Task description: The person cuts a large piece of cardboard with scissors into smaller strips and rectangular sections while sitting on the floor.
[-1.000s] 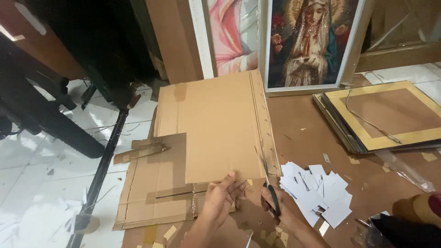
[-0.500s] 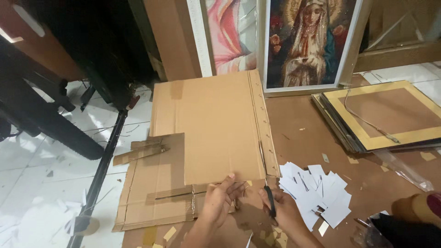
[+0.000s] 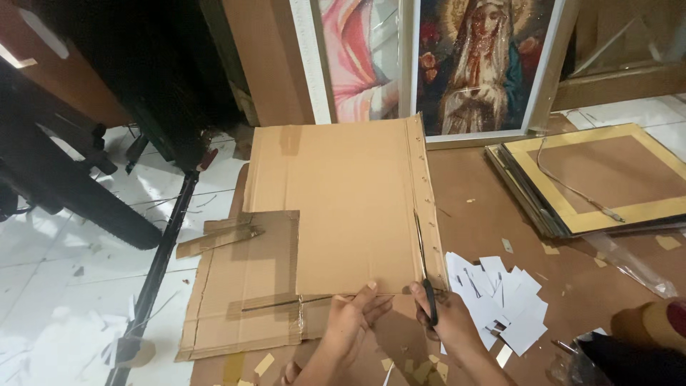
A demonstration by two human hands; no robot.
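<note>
Head view: left hand (image 3: 355, 314) pins the cardboard sheet (image 3: 350, 207) at its near edge; right hand (image 3: 444, 314) grips scissors (image 3: 423, 261). Sheet judged light, stiff, creasable; best held flat beside the cut.

Warm, dim indoor light falling evenly, white floor tiles (image 3: 43, 286) glaring slightly at left, upper-left corner sinking into shadow, edges bowing, hands casting soft shadows.

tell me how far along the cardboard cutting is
Done: the scissors have entered the cardboard sheet from its near edge, close to the right side. In hand: the right hand works the scissors while the left hand grips the near edge. Left: the narrow stapled strip remains attached further up.
</note>
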